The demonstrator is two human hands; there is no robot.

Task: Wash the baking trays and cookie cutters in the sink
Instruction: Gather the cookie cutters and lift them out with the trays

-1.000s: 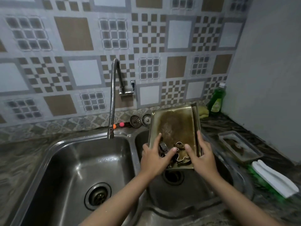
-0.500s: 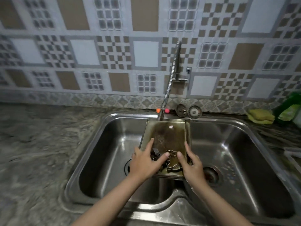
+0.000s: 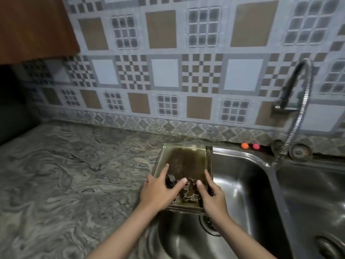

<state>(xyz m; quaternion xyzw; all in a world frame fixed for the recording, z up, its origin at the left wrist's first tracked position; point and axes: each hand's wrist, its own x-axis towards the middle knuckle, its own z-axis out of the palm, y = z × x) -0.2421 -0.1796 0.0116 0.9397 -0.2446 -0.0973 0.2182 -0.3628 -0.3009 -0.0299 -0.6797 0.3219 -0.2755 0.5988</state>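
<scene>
Metal baking tray (image 3: 183, 161) (cutters (image 3: 188, 191) inside) | left hand (image 3: 158, 191), right hand (image 3: 211, 198) grip its sides

A home kitchen: a steel double sink (image 3: 248, 165) with a flexible tap (image 3: 298, 116), granite-patterned counter (image 3: 74, 174) and tiled backsplash (image 3: 168, 71).

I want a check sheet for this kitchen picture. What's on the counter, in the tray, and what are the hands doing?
Surface: marbled stone counter, steel sink.
Job's things: stained baking tray over the counter and sink edge; cookie cutters inside.
Clutter: orange and pink balls, a sink strainer behind the sink.
Grips: left hand and right hand hold the tray's sides.
Cables: nothing seen.
Surroundings: patterned tile wall, flexible tap, brown cupboard.
</scene>
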